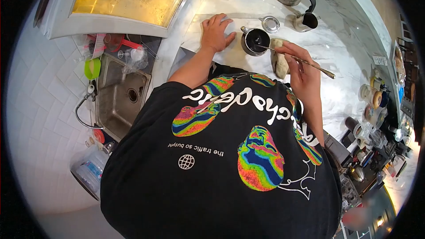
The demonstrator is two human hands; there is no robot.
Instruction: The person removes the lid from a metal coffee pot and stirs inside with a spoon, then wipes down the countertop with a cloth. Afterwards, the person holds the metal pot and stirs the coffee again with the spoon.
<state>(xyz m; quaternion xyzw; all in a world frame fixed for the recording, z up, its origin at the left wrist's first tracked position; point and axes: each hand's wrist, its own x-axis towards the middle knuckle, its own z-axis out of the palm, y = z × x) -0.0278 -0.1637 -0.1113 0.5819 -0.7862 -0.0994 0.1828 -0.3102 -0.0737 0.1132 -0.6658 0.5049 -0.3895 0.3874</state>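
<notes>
- Stirring, most likely: dipping a long spoon (319, 67) into the dark contents of a metal cup (255, 42), placed on the marble table (333, 95)
- Pinching the spoon between thumb and fingers of the right hand (306, 68), near a pale cloth (280, 65)
- Resting the left hand (215, 33) on the table beside the cup, fingers spread, gripping nothing
- Calling, it seems, for small, level turns inside the rim, without tipping the cup or knocking the round metal lid (270, 24) just beyond

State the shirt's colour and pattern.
The shirt is black with white lettering and multicoloured prints, seen best in the head view.
</notes>
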